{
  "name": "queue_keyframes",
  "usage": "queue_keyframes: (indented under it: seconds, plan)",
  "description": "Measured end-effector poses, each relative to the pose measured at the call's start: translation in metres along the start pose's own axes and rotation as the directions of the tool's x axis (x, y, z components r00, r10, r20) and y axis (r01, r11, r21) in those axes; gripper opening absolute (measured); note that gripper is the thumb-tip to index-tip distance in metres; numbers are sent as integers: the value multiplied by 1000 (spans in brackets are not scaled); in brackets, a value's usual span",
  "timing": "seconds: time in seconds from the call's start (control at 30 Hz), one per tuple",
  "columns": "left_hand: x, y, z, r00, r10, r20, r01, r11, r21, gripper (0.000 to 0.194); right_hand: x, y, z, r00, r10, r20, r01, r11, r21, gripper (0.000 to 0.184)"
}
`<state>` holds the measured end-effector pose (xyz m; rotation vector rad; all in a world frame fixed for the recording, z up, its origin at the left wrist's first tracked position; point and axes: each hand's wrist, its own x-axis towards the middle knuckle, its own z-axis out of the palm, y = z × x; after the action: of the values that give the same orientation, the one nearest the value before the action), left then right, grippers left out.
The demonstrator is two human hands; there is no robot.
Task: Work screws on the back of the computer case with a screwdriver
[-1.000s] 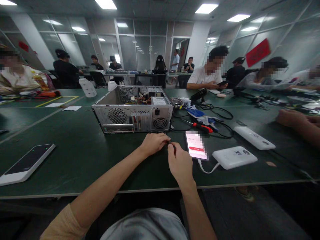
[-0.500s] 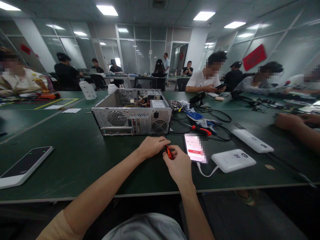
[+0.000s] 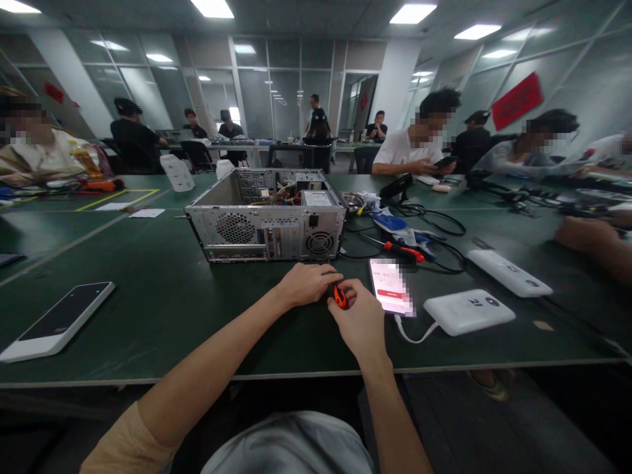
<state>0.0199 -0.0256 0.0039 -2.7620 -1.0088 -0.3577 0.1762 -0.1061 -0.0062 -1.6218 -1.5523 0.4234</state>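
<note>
My left hand (image 3: 305,283) and my right hand (image 3: 360,320) meet on the green table (image 3: 162,296), just in front of an open computer case (image 3: 269,214). Both are closed around a small tool with an orange and black handle (image 3: 340,296), which shows between the fingertips. The case lies on its side with its rear panel facing me and wires visible inside. A lit phone (image 3: 391,286) lies just right of my right hand, cabled to a white power bank (image 3: 469,311).
A red-handled screwdriver (image 3: 403,251), blue gloves and black cables lie right of the case. A second white power bank (image 3: 508,272) and another person's hand (image 3: 585,234) are at the right. A white-edged device (image 3: 56,321) lies at the left. Several people sit at the tables behind.
My hands have stayed together in front of the case. The orange handle, hidden a second ago, now shows between my fingers. The view has shifted slightly.
</note>
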Motion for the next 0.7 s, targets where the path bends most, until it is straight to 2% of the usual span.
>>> queue_keyframes:
  seconds: [0.17, 0.27, 0.43, 0.57, 0.7]
  plan:
    - [2, -1, 5, 991, -108, -76, 101, 990, -97, 34, -1, -5, -2, 999, 15, -30, -15, 1000, -3, 23]
    - [3, -1, 6, 988, -127, -82, 114, 982, -150, 33, -3, -10, -4, 999, 49, -18, -49, 998, -42, 30]
    - [5, -1, 10, 980, -168, -102, 149, 974, -173, 28, -3, -12, -7, 993, 111, 43, -107, 989, -98, 18]
    - [5, -3, 12, 981, -169, -95, 152, 975, -164, 25, -2, -11, -5, 994, 91, 62, -86, 993, -78, 12]
    - [1, -3, 6, 989, -129, -76, 116, 982, -152, 30, -3, -11, -5, 995, 84, 45, -84, 996, 12, 25]
